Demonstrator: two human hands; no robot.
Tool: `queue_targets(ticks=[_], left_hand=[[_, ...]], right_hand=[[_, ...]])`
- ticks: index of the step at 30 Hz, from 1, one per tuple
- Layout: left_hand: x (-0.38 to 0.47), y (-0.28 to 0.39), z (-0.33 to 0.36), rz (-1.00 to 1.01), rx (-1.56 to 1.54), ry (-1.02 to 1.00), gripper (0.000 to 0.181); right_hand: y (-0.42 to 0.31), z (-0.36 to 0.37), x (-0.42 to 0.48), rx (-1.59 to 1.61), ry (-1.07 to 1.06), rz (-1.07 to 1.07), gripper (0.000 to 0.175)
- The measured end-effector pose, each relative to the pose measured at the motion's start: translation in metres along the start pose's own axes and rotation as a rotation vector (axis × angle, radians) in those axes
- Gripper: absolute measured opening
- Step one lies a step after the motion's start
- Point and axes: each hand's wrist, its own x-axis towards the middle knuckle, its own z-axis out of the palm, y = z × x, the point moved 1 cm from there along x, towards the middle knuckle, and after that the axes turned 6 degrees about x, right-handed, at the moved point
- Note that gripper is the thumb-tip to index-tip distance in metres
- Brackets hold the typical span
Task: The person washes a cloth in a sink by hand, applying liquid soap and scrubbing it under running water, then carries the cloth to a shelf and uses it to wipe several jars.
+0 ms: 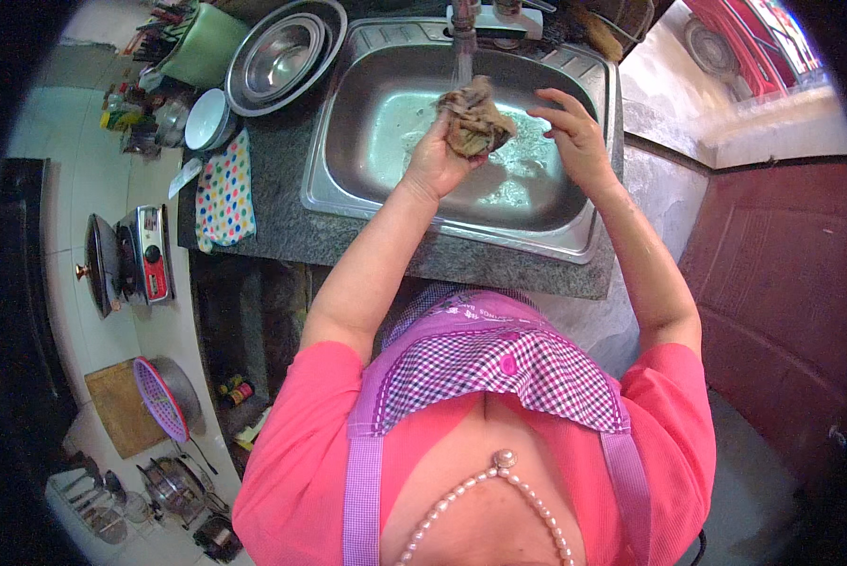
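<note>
My left hand [435, 157] grips a crumpled brown cloth [476, 120], wet and stained dark in places. It is held over the stainless steel sink [381, 170], just under the faucet [464, 28]. Water streams from the spout onto the cloth. To the right, my right hand [579, 141] hovers above the basin with its fingers apart, holding nothing. Shallow water with foam or bubbles lies on the basin floor.
Left of the sink, nested metal bowls [282, 60], ceramic bowls [210, 120] and a polka-dot cloth [225, 194] rest on the dark stone counter [282, 212]. A portable stove [153, 253] stands on the side counter, near a purple colander [160, 400]. A reddish door [770, 283] is at right.
</note>
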Motion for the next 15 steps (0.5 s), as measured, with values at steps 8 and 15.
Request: queue_targets(ticks=[8,15], left_hand=[[-0.02,0.009,0.033,0.02,0.127,-0.201,0.056],[-0.015,0.012,-0.001,0.096,0.397,0.121,0.034]], right_hand=[[-0.016,0.05,-0.001,-0.169,-0.127,0.044,0.043],[0.004,0.047,-0.001,0.811,-0.003,0.525,0.018]])
